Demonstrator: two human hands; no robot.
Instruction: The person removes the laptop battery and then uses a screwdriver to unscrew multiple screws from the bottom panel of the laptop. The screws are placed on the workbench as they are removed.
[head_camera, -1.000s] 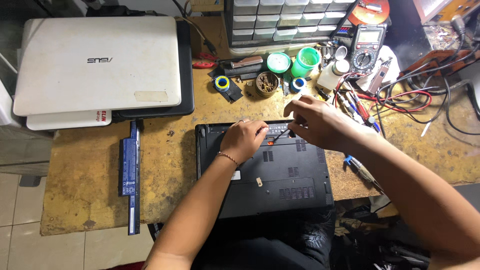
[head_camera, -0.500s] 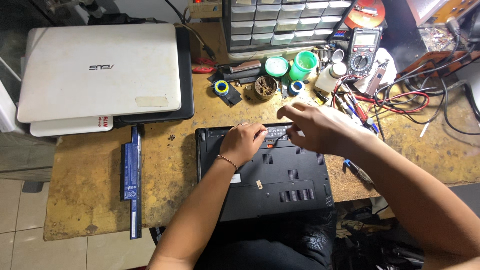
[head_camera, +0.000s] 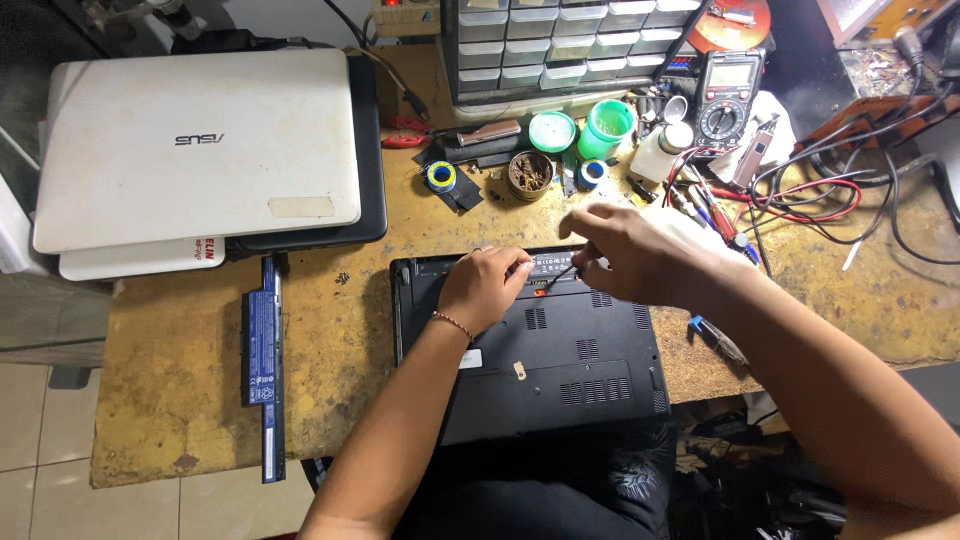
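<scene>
A black laptop (head_camera: 560, 360) lies bottom side up at the front edge of the worn yellow workbench (head_camera: 340, 340). My left hand (head_camera: 485, 288) rests on its upper left part, fingers curled near the battery bay. My right hand (head_camera: 640, 255) hovers over the laptop's back edge and pinches a thin dark tool (head_camera: 560, 277), a small screwdriver by its look, whose tip points down at the case near an orange spot.
A long black battery (head_camera: 264, 365) lies left of the laptop. Stacked closed laptops, a white one (head_camera: 195, 150) on top, fill the back left. Behind are a parts drawer cabinet (head_camera: 560, 40), green containers (head_camera: 605, 128), tape rolls, a multimeter (head_camera: 728, 98) and tangled wires (head_camera: 840, 190).
My right hand has shifted slightly left and up along the laptop's back edge, with the tool still pinched. My left hand has stayed on the case.
</scene>
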